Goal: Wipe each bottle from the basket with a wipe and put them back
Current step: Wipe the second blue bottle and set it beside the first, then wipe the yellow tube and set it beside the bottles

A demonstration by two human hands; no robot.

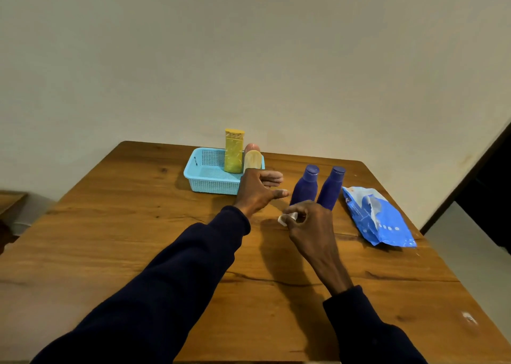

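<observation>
the right hand [309, 225] pinches a small crumpled white wipe [287, 218] just in front of two dark blue plastic bottles [305, 186] [331, 189] standing on the brown wooden table [138, 239]. the left hand [257, 190] is relaxed with fingers straight, grasping nothing, at the light blue mesh plastic basket [207, 179], which holds a tall yellow bottle [233, 153] and a pale cream bottle [253, 161].
</observation>
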